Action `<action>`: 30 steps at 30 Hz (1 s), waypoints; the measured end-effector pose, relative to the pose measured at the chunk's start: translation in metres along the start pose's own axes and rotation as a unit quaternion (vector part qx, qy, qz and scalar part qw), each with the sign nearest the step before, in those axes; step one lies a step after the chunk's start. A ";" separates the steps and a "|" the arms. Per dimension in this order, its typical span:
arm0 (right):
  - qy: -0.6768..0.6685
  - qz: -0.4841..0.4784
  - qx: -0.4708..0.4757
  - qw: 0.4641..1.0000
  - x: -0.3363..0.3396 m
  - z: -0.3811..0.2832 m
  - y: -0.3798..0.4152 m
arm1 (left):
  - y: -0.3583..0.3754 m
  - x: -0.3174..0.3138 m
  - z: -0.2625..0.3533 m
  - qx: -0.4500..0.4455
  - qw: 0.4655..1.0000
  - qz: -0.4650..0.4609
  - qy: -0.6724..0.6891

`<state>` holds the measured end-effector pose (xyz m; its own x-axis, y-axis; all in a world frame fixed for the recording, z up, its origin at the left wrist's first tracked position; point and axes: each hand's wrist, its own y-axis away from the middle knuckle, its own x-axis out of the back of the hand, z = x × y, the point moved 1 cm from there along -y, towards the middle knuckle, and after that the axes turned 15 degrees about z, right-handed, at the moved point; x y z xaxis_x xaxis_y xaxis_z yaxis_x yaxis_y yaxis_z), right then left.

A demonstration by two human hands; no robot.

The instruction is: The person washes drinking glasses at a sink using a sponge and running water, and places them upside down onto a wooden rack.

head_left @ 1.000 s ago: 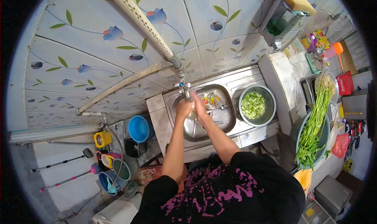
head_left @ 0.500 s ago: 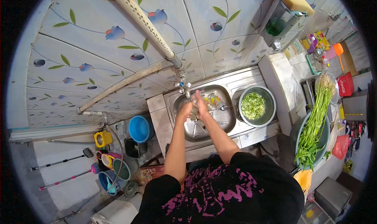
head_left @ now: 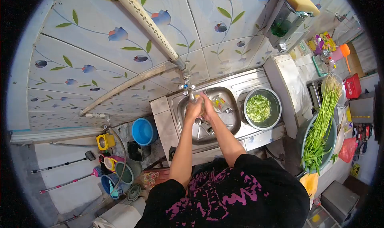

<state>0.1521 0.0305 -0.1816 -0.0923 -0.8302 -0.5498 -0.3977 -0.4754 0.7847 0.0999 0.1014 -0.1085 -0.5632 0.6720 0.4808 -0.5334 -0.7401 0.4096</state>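
Note:
Both hands are over the left part of the steel sink (head_left: 239, 126), just under the tap (head_left: 190, 93). My left hand (head_left: 194, 110) has its fingers curled round a clear, glass-like thing. From the other side my right hand (head_left: 208, 108) presses against the same thing, which lies mostly hidden between the palms. Spoons (head_left: 228, 110) and other metal cutlery lie in the basin, beside a clear item with yellow and red marks (head_left: 218, 102).
Right of the sink stands a metal bowl (head_left: 275, 119) of chopped greens (head_left: 258, 108). Farther right, long green stalks (head_left: 323, 124) lie across a grey basin (head_left: 333, 139). A soap dispenser (head_left: 281, 26) hangs on the wall. Blue bucket (head_left: 144, 131) at lower left.
My hands have shifted slightly and turned around the clear thing. More of the cutlery below them shows now.

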 end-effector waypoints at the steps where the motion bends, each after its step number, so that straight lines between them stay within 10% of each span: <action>1: 0.000 0.000 0.000 1.000 -0.005 0.000 0.006 | -0.001 0.003 0.005 0.056 0.998 0.007 0.008; 9: 0.169 0.130 0.333 0.919 -0.008 0.011 -0.010 | -0.008 0.002 -0.004 0.044 0.997 -0.002 0.061; 19: 0.141 0.032 0.090 0.985 -0.020 -0.002 0.001 | -0.001 0.005 -0.030 -0.046 0.982 0.177 -0.044; 22: 0.120 0.022 0.067 0.990 -0.023 -0.002 0.010 | -0.006 0.027 -0.033 0.169 0.940 -0.124 0.270; 27: 0.110 0.002 0.038 0.993 -0.004 0.009 -0.009 | -0.003 0.028 -0.030 0.220 0.921 -0.105 0.305; 30: 0.040 -0.009 0.038 0.998 -0.008 0.010 0.000 | 0.016 0.014 -0.014 0.005 0.998 0.032 0.048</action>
<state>0.1436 0.0400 -0.1801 -0.0126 -0.8437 -0.5367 -0.4678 -0.4694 0.7489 0.0744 0.0989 -0.1059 -0.6545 0.6218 0.4301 -0.4881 -0.7819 0.3878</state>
